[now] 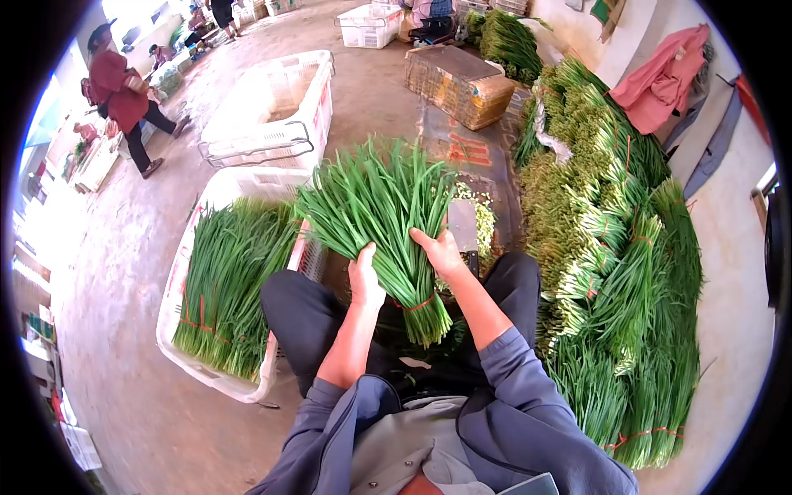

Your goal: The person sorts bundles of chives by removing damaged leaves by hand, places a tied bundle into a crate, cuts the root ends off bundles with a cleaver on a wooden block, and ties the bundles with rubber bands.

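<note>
Between my two hands is a thick bunch of garlic chives (388, 214), its cut ends toward me and a red band near the base. My left hand (365, 279) grips its left side, fingers mostly hidden behind the stems. On the other side my right hand (441, 252) closes round the leaves, thumb on top. A cleaver (464, 224) with a broad blade lies just beyond my right hand, beside pale chopped stem ends (484, 216). To my left a white plastic crate (169, 305) holds banded chives (235, 272) laid lengthwise.
Banded chives are heaped (610, 247) along the wall at my right. Ahead stand another white crate (322, 103), a taped box (462, 87) and a farther white crate (369, 27). A person in a red top (115, 82) is at the far left. Pink clothing (662, 78) hangs on the wall.
</note>
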Available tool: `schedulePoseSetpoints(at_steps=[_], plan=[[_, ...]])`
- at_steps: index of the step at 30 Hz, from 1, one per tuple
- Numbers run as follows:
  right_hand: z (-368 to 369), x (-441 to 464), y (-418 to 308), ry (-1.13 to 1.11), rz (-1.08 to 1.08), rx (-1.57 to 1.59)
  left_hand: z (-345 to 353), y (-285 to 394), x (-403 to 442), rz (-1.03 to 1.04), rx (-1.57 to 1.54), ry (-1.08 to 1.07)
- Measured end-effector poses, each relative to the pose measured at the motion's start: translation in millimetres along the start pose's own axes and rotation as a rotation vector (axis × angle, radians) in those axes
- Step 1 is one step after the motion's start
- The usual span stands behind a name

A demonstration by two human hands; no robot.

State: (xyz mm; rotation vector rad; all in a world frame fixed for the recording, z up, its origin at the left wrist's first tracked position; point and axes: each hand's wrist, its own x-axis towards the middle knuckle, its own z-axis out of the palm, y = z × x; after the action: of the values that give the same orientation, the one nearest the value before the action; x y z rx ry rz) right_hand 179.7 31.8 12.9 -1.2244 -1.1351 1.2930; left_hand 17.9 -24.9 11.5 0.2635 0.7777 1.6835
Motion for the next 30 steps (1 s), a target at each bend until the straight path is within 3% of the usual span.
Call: schedulePoseSetpoints(at_steps=[4, 6, 8, 10, 11, 14, 16, 18, 20, 22, 24, 28, 30], plan=[[-5.6, -0.5, -8.1, -0.022, 0.033, -0.059, -2.0, -7.1, 5.0, -0.058, -0.024, -0.007], [-10.7, -7.0, -24.7, -0.107, 0.083, -0.238, -5.0, -7.6, 7.7, -0.078, -0.016, -0.017], [-13.9, -12.0, -33.2, -0.100, 0.014, -0.402, -6.2, -7.0, 9.0, -0.063, 0.005, -0.019], [-13.4, -18.1, -37.5, 0.114, -0.228, -0.829, -4.7, -4.2, 5.2, -0.054, 0.000, -0.012], [-9.2, -22.0, -38.0, 0.216, -0.240, -0.670, -3.3, -3.3, 4.1, -0.037, 0.039, 0.042], [-0.9, -43.3, -70.1, 0.187, -0.274, -0.697, -1.0, -4.8, 3.0, 0.017, 0.074, 0.117], [15.5, -57.2, -67.1, 0.009, -0.616, -0.698, -7.4, -12.1, 6.4, 0.074, 0.144, 0.116], [30.9, -57.6, -51.2, -0.284, -0.609, -0.556, -11.2, -13.7, 7.1, 0.066, 0.173, 0.103], [30.4, -52.0, -42.8, -0.313, -0.499, -0.570, -15.7, -12.7, 8.0, 0.035, 0.128, 0.049], [26.0, -40.0, -37.5, -0.206, -0.103, -0.349, -11.6, -7.1, 6.1, 0.013, 0.076, 0.038], [23.6, -40.0, -32.8, -0.202, -0.120, -0.375, -10.2, -5.4, 4.6, 0.023, 0.034, 0.046], [18.7, -39.0, -44.5, -0.212, -0.255, -0.454, -2.0, -5.3, 1.5, -0.016, 0.032, -0.018], [19.4, -40.1, -54.0, -0.162, -0.634, -0.711, 1.8, -3.7, -1.1, -0.013, 0.036, -0.034]])
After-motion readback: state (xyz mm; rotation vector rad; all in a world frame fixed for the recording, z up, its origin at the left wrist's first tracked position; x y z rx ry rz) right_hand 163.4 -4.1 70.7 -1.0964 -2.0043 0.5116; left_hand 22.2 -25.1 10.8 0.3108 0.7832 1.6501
